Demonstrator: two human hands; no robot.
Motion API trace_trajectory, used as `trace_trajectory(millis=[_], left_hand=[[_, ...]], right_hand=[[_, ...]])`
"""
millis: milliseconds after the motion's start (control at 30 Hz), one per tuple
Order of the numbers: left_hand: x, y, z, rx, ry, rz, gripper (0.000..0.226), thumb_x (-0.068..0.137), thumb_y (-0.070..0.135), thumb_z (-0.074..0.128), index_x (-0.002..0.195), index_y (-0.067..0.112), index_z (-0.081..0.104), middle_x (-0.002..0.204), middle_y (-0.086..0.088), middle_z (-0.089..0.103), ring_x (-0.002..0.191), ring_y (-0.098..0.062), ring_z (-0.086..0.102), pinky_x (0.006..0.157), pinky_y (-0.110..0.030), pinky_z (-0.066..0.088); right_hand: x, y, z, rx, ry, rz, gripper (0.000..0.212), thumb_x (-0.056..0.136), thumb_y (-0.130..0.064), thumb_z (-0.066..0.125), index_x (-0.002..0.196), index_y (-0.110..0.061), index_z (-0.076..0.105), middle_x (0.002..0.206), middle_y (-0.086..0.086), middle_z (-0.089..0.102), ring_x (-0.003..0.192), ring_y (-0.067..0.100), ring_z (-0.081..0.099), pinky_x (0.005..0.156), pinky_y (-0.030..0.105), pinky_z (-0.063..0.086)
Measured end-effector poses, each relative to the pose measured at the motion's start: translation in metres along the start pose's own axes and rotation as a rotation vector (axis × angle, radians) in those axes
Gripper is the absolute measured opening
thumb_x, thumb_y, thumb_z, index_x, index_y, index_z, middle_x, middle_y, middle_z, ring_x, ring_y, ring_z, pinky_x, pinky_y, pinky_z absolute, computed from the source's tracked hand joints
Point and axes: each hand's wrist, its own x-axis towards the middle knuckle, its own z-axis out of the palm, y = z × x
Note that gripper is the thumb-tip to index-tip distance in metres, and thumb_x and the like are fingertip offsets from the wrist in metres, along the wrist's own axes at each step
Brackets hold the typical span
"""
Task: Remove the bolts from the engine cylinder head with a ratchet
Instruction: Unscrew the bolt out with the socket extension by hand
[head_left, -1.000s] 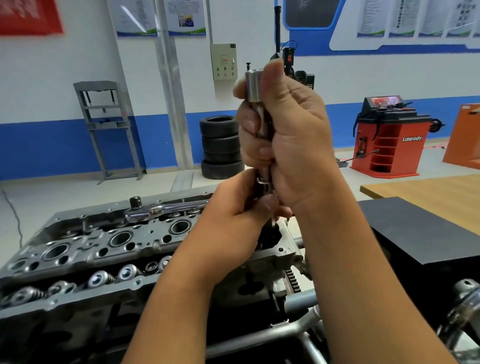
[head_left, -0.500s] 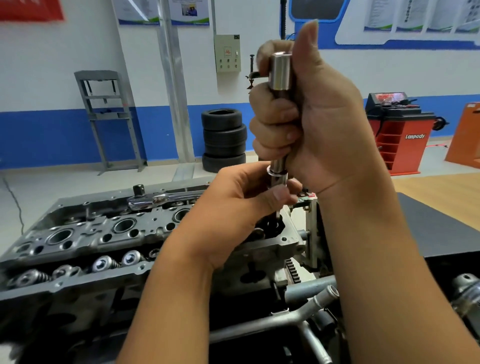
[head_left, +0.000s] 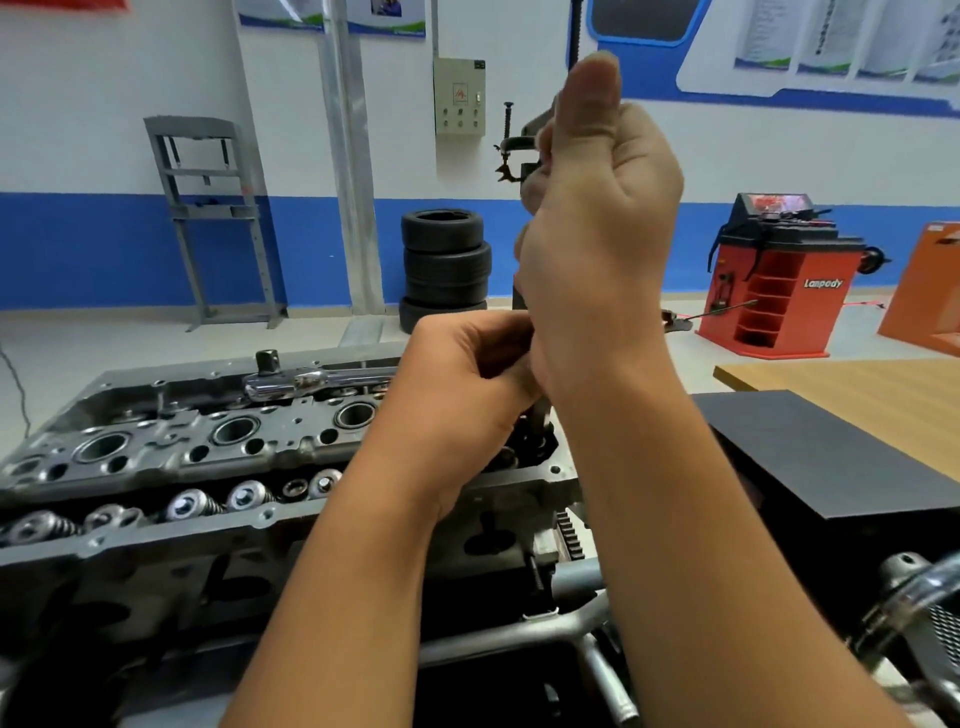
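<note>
- The grey cast-metal engine cylinder head (head_left: 218, 457) fills the lower left.
- A chrome ratchet (head_left: 311, 378) lies along its far edge.
- At its right end, the left hand (head_left: 467, 384) curls round a dark upright tool shaft (head_left: 537, 418).
- Above that, the right hand (head_left: 597, 218) wraps the shaft, thumb raised.
- Black stacked tyres (head_left: 445, 270) stand beyond the head.

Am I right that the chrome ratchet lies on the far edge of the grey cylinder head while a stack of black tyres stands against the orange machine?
Not quite: in the head view the stack of black tyres stands against the blue-and-white wall, well left of the orange machine. The chrome ratchet does lie on the grey cylinder head's far edge.
</note>
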Motion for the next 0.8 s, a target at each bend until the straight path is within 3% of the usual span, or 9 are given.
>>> trace_trajectory(millis=[133, 267, 333, 400, 533, 633, 700, 800], left_hand=[[-0.001, -0.001, -0.001, -0.042, 0.03, 0.054, 0.022, 0.082, 0.003, 0.083, 0.094, 0.021, 0.081, 0.092, 0.0, 0.082, 0.09, -0.021, 0.079, 0.085, -0.037, 0.064], [0.0, -0.003, -0.009, 0.05, -0.046, 0.113, 0.017, 0.085, 0.005, 0.082, 0.1, 0.01, 0.075, 0.095, -0.01, 0.079, 0.086, -0.018, 0.076, 0.084, -0.038, 0.063], [-0.002, -0.003, -0.013, 0.056, -0.131, 0.051, 0.013, 0.096, 0.012, 0.067, 0.107, 0.01, 0.071, 0.103, -0.008, 0.079, 0.098, -0.024, 0.076, 0.094, -0.043, 0.061], [-0.003, -0.003, -0.014, 0.023, -0.126, -0.002, 0.016, 0.104, 0.006, 0.056, 0.109, 0.01, 0.07, 0.101, -0.004, 0.079, 0.1, -0.024, 0.077, 0.097, -0.042, 0.061], [-0.002, 0.001, -0.007, 0.067, -0.049, 0.005, 0.029, 0.103, -0.004, 0.056, 0.102, 0.019, 0.073, 0.099, 0.0, 0.081, 0.09, -0.014, 0.078, 0.081, -0.021, 0.061], [-0.001, 0.001, 0.001, 0.124, -0.013, 0.035, 0.027, 0.1, -0.002, 0.063, 0.1, 0.021, 0.076, 0.096, 0.004, 0.081, 0.086, -0.008, 0.077, 0.075, -0.02, 0.061], [0.0, 0.001, 0.002, 0.142, 0.009, 0.066, 0.019, 0.095, 0.001, 0.071, 0.103, 0.017, 0.078, 0.093, 0.002, 0.081, 0.086, -0.01, 0.078, 0.08, -0.028, 0.063], [0.001, 0.003, -0.003, 0.12, -0.021, 0.094, 0.016, 0.089, 0.005, 0.08, 0.103, 0.012, 0.076, 0.092, -0.007, 0.08, 0.087, -0.025, 0.076, 0.084, -0.038, 0.063]], right_hand=[[0.01, 0.002, -0.014, 0.219, -0.303, 0.134, 0.051, 0.111, -0.049, 0.03, 0.08, -0.014, 0.05, 0.059, -0.005, 0.034, 0.045, 0.011, 0.024, 0.046, 0.023, 0.023], [0.018, 0.001, -0.029, 0.471, -0.764, 0.306, 0.062, 0.109, -0.055, 0.008, 0.089, -0.015, 0.05, 0.058, -0.006, 0.021, 0.042, 0.007, 0.015, 0.046, 0.02, 0.011], [0.017, 0.002, -0.029, 0.467, -0.742, 0.309, 0.062, 0.111, -0.053, 0.011, 0.093, -0.013, 0.055, 0.058, -0.005, 0.024, 0.043, 0.008, 0.017, 0.046, 0.023, 0.011], [0.014, 0.001, -0.025, 0.367, -0.61, 0.289, 0.059, 0.111, -0.052, 0.021, 0.097, -0.012, 0.061, 0.058, -0.003, 0.035, 0.045, 0.012, 0.023, 0.048, 0.027, 0.015], [0.008, -0.006, -0.014, 0.134, -0.257, 0.202, 0.048, 0.109, -0.051, 0.041, 0.105, -0.008, 0.061, 0.067, 0.002, 0.055, 0.051, 0.014, 0.043, 0.046, 0.028, 0.037], [0.005, -0.007, -0.008, 0.1, -0.079, 0.055, 0.039, 0.109, -0.044, 0.047, 0.092, -0.01, 0.05, 0.073, 0.007, 0.046, 0.053, 0.011, 0.038, 0.05, 0.028, 0.036], [0.008, -0.005, -0.012, 0.206, -0.108, 0.038, 0.04, 0.111, -0.041, 0.041, 0.09, -0.007, 0.046, 0.068, 0.007, 0.036, 0.05, 0.013, 0.026, 0.046, 0.026, 0.026], [0.014, -0.003, -0.024, 0.385, -0.4, 0.152, 0.052, 0.113, -0.047, 0.024, 0.088, -0.009, 0.05, 0.06, 0.001, 0.027, 0.046, 0.012, 0.015, 0.048, 0.022, 0.016]])
